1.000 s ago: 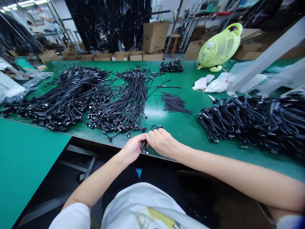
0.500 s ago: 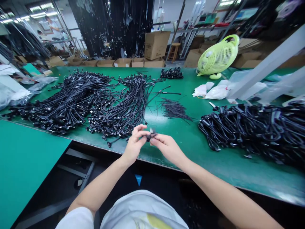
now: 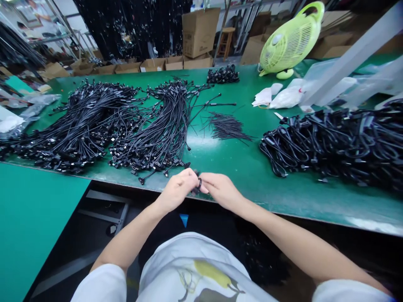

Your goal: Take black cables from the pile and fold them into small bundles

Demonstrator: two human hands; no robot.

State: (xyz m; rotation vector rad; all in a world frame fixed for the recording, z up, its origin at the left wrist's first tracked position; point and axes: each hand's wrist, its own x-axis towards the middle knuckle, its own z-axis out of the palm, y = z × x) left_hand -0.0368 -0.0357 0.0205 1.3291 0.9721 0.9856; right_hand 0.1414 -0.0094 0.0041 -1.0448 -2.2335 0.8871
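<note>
Our left hand (image 3: 176, 191) and right hand (image 3: 221, 191) meet at the edge of the green worktop (image 3: 252, 188), their fingers (image 3: 208, 181) nearly closed on a small black cable connector (image 3: 197, 184) pinched between them; a loose bundle of black cables (image 3: 147, 138) lies just beyond the left fingers; a heaped pile of coiled black cables (image 3: 330, 147) sits well right of them.

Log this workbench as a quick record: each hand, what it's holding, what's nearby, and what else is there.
left hand: pinching a small black cable end
right hand: gripping the same cable end from the other side
nearby: bundled black connector cables on a green bench mat
rest: coiled black cords, short black wires, lime-green fan
</note>
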